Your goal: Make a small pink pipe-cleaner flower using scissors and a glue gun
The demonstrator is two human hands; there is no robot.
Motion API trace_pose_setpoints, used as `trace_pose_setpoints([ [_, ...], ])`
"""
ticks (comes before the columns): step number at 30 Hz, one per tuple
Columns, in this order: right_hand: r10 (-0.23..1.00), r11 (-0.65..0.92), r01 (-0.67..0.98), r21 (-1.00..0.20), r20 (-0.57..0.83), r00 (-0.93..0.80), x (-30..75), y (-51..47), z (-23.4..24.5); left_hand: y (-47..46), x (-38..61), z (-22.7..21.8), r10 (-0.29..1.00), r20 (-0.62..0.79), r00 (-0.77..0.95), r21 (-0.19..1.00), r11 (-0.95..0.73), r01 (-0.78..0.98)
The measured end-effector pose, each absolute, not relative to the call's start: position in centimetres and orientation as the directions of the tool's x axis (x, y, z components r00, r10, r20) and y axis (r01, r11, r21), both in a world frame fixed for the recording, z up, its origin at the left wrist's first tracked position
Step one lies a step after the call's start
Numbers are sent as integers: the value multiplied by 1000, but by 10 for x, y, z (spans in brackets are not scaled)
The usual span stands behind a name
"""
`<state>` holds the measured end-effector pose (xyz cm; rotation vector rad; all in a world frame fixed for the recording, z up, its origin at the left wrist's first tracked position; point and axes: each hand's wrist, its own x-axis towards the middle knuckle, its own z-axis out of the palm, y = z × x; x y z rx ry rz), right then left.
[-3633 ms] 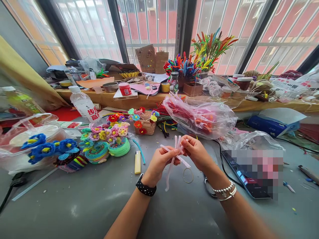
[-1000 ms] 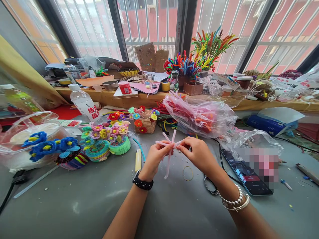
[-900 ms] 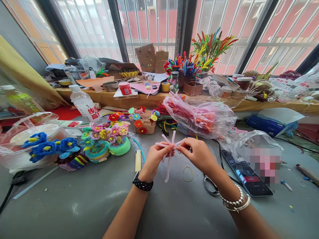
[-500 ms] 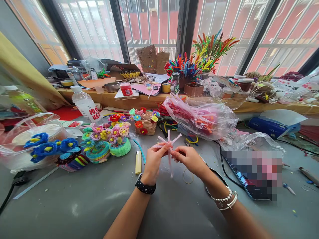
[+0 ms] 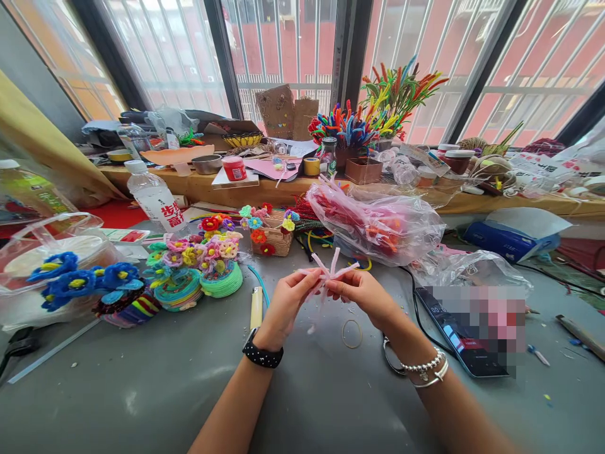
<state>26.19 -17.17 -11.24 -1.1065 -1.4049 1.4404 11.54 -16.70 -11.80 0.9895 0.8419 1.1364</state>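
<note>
Pale pink pipe cleaners, crossed into a star-like bundle, are held in the air above the grey table. My left hand pinches the bundle from the left, thumb and fingertips closed on it. From the right, my right hand pinches it close to the centre. Several arms of the bundle fan up and outward; its lower part is blurred and partly covered by my fingers. A cream lighter lies beside my left hand, and a rubber band below my right hand.
Pipe-cleaner flower pots and blue flowers stand at left, near a water bottle. A pink plastic bag lies behind my hands. At right are a phone and scissors.
My right hand has moved up and now grips nearer the bundle's centre. The strand that hung straight down is no longer distinct. The view has shifted slightly.
</note>
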Motion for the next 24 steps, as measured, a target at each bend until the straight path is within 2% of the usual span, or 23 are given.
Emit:
trace_pose_setpoints([
  [3, 966, -36, 4, -999, -36, -255, 264, -171, -110, -167, 114, -117, 978, -58, 199, 938, 122, -324],
  [6, 964, -64, -28, -998, -54, -261, 262, -171, -111, -167, 113, -117, 982, -32, 188, 969, 77, -235],
  [9, 945, -71, -65, -995, -47, -323, 258, -173, -113, -166, 110, -117, 988, 39, 153, 986, -14, -164],
  [13, 905, -72, -90, -993, -27, -425, 254, -174, -118, -165, 107, -118, 987, 88, 137, 981, -62, -184],
  [19, 947, -86, -157, -984, -31, -320, 257, -173, -119, -166, 109, -114, 989, 51, 140, 985, -27, -173],
  [24, 955, -32, -76, -997, -8, -298, 258, -173, -112, -167, 111, -112, 992, 16, 124, 981, 8, -193],
])
